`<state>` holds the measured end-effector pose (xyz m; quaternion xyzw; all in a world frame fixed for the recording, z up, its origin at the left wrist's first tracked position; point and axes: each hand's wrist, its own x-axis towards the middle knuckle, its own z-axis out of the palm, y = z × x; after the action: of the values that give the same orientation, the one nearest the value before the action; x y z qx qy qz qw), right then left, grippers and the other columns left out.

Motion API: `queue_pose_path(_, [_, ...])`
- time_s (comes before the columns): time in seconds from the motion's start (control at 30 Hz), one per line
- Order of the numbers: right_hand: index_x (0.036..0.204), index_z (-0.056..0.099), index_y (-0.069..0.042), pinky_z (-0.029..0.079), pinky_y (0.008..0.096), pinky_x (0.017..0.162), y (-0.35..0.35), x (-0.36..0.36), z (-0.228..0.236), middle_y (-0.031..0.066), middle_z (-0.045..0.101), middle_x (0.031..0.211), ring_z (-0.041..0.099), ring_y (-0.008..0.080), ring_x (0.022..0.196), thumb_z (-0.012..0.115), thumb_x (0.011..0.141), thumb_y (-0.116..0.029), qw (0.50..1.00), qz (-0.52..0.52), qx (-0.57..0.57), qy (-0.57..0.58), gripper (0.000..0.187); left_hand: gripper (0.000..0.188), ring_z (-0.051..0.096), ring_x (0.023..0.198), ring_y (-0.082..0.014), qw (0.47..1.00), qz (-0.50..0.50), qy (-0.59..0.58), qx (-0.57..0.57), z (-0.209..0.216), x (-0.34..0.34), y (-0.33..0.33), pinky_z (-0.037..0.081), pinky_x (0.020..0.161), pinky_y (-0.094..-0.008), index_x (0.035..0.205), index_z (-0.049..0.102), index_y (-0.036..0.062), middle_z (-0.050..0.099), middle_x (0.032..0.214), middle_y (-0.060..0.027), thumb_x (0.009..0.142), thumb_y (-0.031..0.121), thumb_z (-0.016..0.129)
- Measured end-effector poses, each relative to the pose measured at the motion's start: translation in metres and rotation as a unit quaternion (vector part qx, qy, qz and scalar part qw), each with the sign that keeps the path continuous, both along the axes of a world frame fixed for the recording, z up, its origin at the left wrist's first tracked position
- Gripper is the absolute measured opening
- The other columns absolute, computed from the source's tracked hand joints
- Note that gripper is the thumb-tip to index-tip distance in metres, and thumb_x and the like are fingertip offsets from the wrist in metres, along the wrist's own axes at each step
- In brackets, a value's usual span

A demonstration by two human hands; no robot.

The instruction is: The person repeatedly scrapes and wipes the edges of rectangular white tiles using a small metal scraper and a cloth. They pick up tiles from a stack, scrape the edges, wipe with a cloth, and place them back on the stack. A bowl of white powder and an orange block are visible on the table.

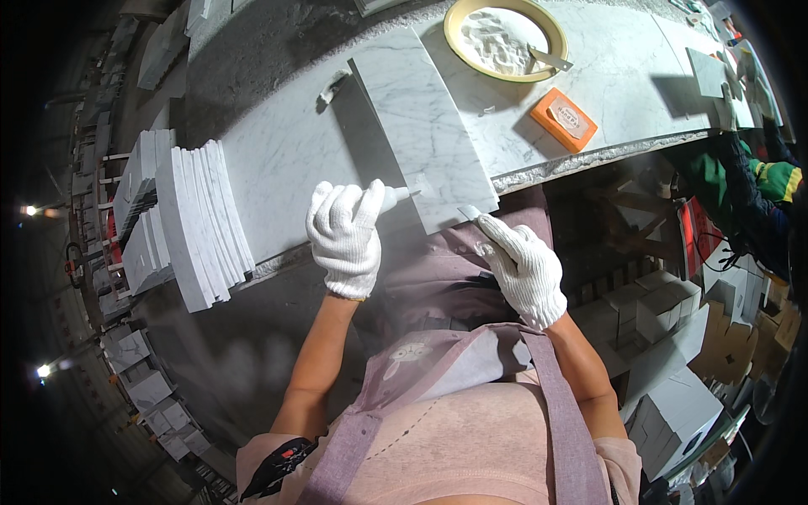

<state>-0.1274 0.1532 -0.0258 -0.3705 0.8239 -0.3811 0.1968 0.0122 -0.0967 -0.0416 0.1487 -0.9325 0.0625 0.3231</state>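
A long marble tile [423, 118] with grey veins lies in front of me, its near end jutting past the edge of the workbench. My left hand [347, 236], in a white knitted glove, is closed around a small white squeeze bottle [394, 197]. The bottle's nozzle points at the tile near its left edge, beside a small wet-looking patch. At the tile's near right corner, my gloved right hand [526, 271] pinches a small flat blade [468, 212]. Most of the blade is hidden by the fingers.
A yellow-rimmed bowl [562, 42] of white powder, with a putty knife [551, 58] in it, stands at the far right. Nearer lies an orange box [565, 120]. Upright marble tiles [206, 219] line the left side. Another person's gloved hand [725, 108] holds a tile at far right.
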Motion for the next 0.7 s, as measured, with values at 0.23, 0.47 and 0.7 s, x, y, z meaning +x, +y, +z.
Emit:
queue_pose_path(0.23, [0.143,0.067,-0.021,0.058,0.0383,0.073,0.0,0.0,-0.001,0.0105,0.071,0.1,0.071,0.0283,0.084,0.077,0.09,-0.01,1.0,0.003,-0.005,0.016,0.055,0.053,0.066,0.108,-0.0255,1.0,0.005,0.0,-0.001,0.0,0.0,0.0,0.052,0.111,-0.0503,0.119,0.08,0.0203,0.066,0.108,-0.003,0.072,-0.005,0.081])
queue_pose_path(0.47, [0.142,0.069,-0.021,0.058,0.0389,0.075,-0.003,0.001,0.004,0.0109,0.071,0.1,0.07,0.0284,0.085,0.079,0.092,-0.015,0.999,-0.014,-0.024,0.016,0.052,0.061,0.063,0.116,-0.029,0.999,0.016,-0.021,0.041,-0.004,0.007,0.001,0.05,0.113,-0.0505,0.124,0.078,0.0198,0.066,0.114,-0.0044,0.069,-0.008,0.079])
queue_pose_path(0.7, [0.135,0.071,0.003,0.054,0.0315,0.078,0.005,-0.003,0.014,0.0134,0.071,0.097,0.066,0.0207,0.081,0.079,0.095,-0.009,0.988,-0.019,-0.092,-0.124,0.042,0.068,0.062,0.122,-0.0354,0.957,0.066,0.062,0.275,-0.018,0.01,0.004,0.05,0.106,-0.0518,0.133,0.072,0.0185,0.069,0.123,-0.0066,0.071,-0.002,0.089])
